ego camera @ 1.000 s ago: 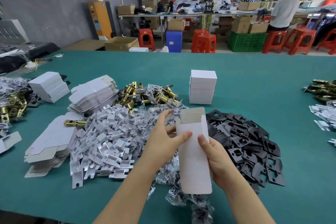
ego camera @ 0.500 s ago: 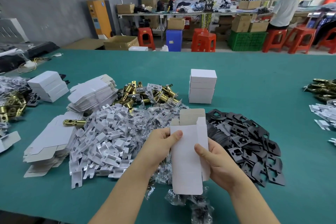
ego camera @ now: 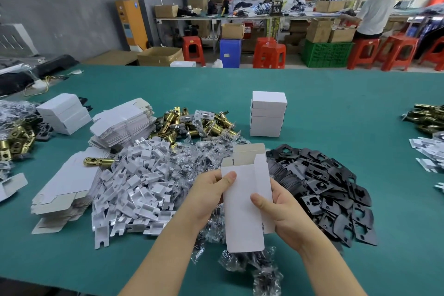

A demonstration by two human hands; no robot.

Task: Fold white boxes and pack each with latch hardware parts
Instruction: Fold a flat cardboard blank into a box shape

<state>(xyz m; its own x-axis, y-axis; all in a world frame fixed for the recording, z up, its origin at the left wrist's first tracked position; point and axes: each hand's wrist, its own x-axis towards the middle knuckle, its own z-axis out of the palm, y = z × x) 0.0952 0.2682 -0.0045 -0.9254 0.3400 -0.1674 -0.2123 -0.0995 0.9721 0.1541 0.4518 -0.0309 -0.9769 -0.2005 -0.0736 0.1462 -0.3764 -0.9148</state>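
A green table (ego camera: pixel 336 94) carries the stock: black plates (ego camera: pixel 331 190) toward the right edge, white plastic pieces (ego camera: pixel 134 182) left of centre, brass latches (ego camera: pixel 192 122) behind them, and a stack of finished boxes (ego camera: pixel 268 114) beyond. Above the near edge, the white box (ego camera: pixel 242 211) is held half-opened, top flaps up. The left hand (ego camera: pixel 206 197) pinches its left side, thumb on the front; the right hand (ego camera: pixel 281 209) cups the right side likewise. The thin card looks light and easily creased, best gripped along its folded edges.

Beyond my teal table (ego camera: pixel 336 94) I see red plastic stools (ego camera: pixel 269 54), a green plastic crate (ego camera: pixel 326 54), and a blue plastic bin (ego camera: pixel 230 53).
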